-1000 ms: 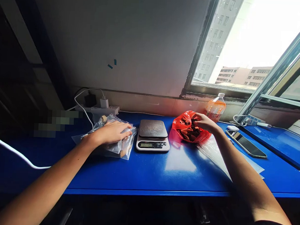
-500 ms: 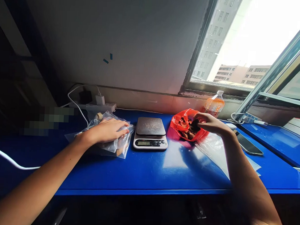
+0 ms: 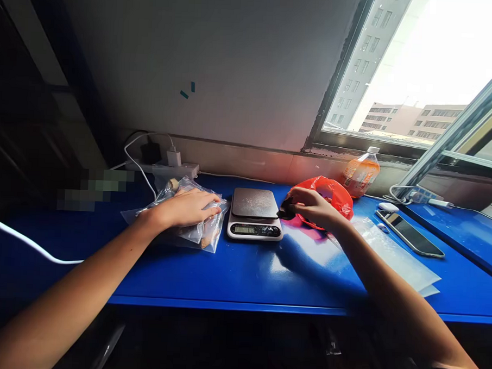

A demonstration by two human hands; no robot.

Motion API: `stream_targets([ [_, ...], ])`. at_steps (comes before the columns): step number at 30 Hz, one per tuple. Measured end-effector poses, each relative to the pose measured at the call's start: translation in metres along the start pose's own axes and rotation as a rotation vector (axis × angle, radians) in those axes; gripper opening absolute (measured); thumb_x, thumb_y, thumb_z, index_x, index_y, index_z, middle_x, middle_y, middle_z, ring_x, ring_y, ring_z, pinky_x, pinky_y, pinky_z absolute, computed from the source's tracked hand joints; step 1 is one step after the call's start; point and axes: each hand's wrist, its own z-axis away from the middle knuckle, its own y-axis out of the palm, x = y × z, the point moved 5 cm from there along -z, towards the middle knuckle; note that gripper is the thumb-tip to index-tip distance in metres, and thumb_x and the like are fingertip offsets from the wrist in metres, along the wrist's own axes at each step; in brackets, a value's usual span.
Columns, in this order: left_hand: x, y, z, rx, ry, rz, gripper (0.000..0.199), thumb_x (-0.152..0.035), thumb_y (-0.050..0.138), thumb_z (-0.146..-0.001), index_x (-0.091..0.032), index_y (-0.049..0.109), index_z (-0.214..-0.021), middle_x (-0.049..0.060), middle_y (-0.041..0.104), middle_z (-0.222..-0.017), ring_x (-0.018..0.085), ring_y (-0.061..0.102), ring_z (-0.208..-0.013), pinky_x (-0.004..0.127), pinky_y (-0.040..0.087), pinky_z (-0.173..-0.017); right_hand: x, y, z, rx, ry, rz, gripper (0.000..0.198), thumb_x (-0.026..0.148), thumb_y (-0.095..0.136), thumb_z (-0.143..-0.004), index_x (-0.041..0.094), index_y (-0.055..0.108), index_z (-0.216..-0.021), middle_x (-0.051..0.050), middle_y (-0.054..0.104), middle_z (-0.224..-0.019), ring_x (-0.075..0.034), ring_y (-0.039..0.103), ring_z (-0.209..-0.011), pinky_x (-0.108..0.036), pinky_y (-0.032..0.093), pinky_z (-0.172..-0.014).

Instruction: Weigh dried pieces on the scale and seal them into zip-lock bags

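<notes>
My left hand (image 3: 191,208) lies with fingers stretched out on clear plastic bags (image 3: 212,232) that hold light brown pieces. Between my hands stands a white digital scale (image 3: 255,201) with a metal plate dusted with crumbs; its display is lit but too small to read. Pinched in my right hand (image 3: 310,205) is a dark dried piece (image 3: 286,209), close to the scale plate's right edge. Behind that hand sits an open red plastic bag (image 3: 339,197), its contents mostly hidden by my hand.
Flat clear bags (image 3: 397,262) lie at the right, beside a phone (image 3: 413,233) and a small white case (image 3: 388,207). An orange drink bottle (image 3: 361,172) stands by the wall. A power strip (image 3: 185,171) and white cable (image 3: 35,246) are at the left.
My right hand has come out of the red bag and moved left to the scale, carrying the dark dried piece. My left hand stays on the clear bags. The view has shifted slightly.
</notes>
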Motion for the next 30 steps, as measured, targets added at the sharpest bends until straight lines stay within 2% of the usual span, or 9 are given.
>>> stream_targets([
  [4,0.001,0.001,-0.001,-0.012,0.015,0.004,0.054,-0.052,0.032,-0.092,-0.023,0.052,-0.133,0.007,0.054,-0.141,0.031,0.044,-0.13,0.05,0.031,-0.107,-0.002,0.018,-0.013,-0.08,0.001,-0.056,0.013,0.026,0.061,-0.07,0.018,0.059,-0.081,0.0,0.064,-0.079,-0.015,0.06,-0.077,-0.028,0.048,-0.072],
  [8,0.0,0.0,0.0,-0.014,0.035,0.006,0.054,-0.051,0.032,-0.092,-0.023,0.053,-0.132,0.007,0.056,-0.139,0.031,0.047,-0.129,0.046,0.033,-0.107,0.006,0.021,-0.026,-0.152,-0.004,-0.107,0.015,0.027,0.061,-0.071,0.017,0.059,-0.081,-0.001,0.064,-0.078,-0.014,0.061,-0.075,-0.027,0.048,-0.07],
  [12,-0.001,0.0,0.001,-0.016,0.03,0.007,0.054,-0.051,0.032,-0.092,-0.023,0.052,-0.133,0.007,0.055,-0.14,0.031,0.046,-0.129,0.046,0.033,-0.107,0.013,0.021,-0.044,-0.189,-0.049,0.05,0.014,0.026,0.059,-0.073,0.015,0.059,-0.082,-0.003,0.068,-0.081,-0.014,0.063,-0.074,-0.026,0.049,-0.067],
  [15,-0.001,-0.001,0.002,-0.023,0.029,0.008,0.055,-0.052,0.031,-0.092,-0.023,0.052,-0.134,0.006,0.055,-0.14,0.031,0.046,-0.129,0.047,0.032,-0.107,0.008,0.026,-0.056,-0.197,-0.031,0.174,0.01,0.021,0.057,-0.073,0.015,0.061,-0.081,-0.004,0.07,-0.081,-0.015,0.064,-0.075,-0.026,0.049,-0.067],
  [21,-0.004,-0.002,0.005,-0.01,0.026,0.029,0.056,-0.052,0.03,-0.092,-0.024,0.051,-0.135,0.005,0.055,-0.14,0.032,0.045,-0.129,0.049,0.031,-0.107,0.003,0.033,-0.054,-0.261,-0.078,0.401,0.013,0.019,0.06,-0.075,0.02,0.07,-0.083,-0.006,0.072,-0.093,-0.02,0.064,-0.089,-0.035,0.048,-0.086],
  [25,-0.005,-0.002,0.006,0.003,0.016,0.039,0.055,-0.052,0.03,-0.091,-0.025,0.052,-0.135,0.004,0.054,-0.141,0.032,0.044,-0.129,0.049,0.03,-0.108,0.011,0.022,-0.042,-0.353,-0.112,0.481,0.023,0.026,0.062,-0.078,0.018,0.071,-0.097,-0.011,0.069,-0.106,-0.026,0.059,-0.105,-0.043,0.044,-0.096],
  [28,-0.005,-0.003,0.005,0.003,0.017,0.029,0.056,-0.052,0.031,-0.091,-0.024,0.052,-0.135,0.005,0.054,-0.141,0.031,0.043,-0.13,0.048,0.03,-0.109,0.023,0.0,-0.032,-0.438,-0.174,0.524,0.024,0.031,0.058,-0.081,0.019,0.071,-0.098,-0.01,0.071,-0.101,-0.023,0.062,-0.098,-0.04,0.047,-0.091],
  [30,-0.004,-0.003,0.004,0.008,0.007,0.017,0.057,-0.052,0.031,-0.091,-0.024,0.051,-0.135,0.005,0.053,-0.141,0.031,0.043,-0.13,0.048,0.03,-0.109,0.027,-0.024,-0.025,-0.502,-0.181,0.522,0.024,0.034,0.056,-0.082,0.019,0.071,-0.095,-0.007,0.072,-0.096,-0.02,0.065,-0.089,-0.035,0.05,-0.084],
])
